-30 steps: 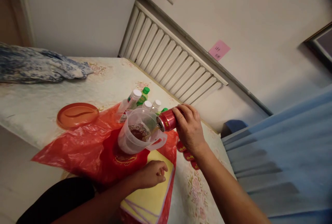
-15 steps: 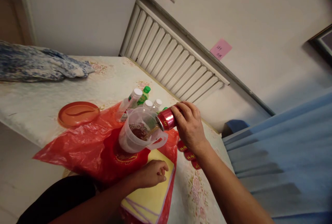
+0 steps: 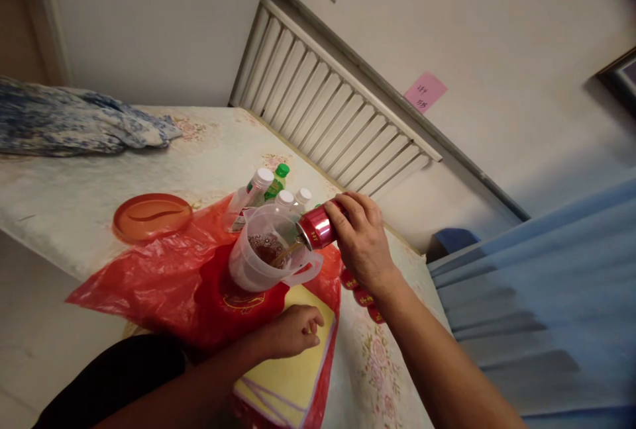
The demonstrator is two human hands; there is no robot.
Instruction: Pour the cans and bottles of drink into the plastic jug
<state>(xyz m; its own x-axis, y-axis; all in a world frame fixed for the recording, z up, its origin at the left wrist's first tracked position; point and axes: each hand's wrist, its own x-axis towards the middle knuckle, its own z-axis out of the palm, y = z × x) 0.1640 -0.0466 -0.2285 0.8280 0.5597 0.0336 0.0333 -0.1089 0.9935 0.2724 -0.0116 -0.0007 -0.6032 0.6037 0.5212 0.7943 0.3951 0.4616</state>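
A red can (image 3: 318,228) is tipped over the rim of a clear plastic pitcher (image 3: 253,263), with my right hand (image 3: 365,240) wrapped round it. Brown liquid runs from the can into the pitcher, where dark, foamy liquid (image 3: 267,249) lies at the bottom. My left hand (image 3: 297,332) rests over a yellow cloth (image 3: 293,376) below the pitcher, its fingers curled; I cannot make out anything in them. Under the pitcher is a red plastic bag (image 3: 159,283) spread on the table.
Several bottles, one with a green cap (image 3: 282,171), stand behind the pitcher. An orange-red lid (image 3: 152,217) lies to the left on the flowered tablecloth (image 3: 213,151). Red cans (image 3: 364,296) stand beneath my right wrist. A blue-white cloth (image 3: 84,124) lies far left; a radiator (image 3: 322,98) is behind.
The red can has tilted slightly further down, and the stream of liquid shows more plainly. The whole view has shifted very slightly. My left hand holds the same pose.
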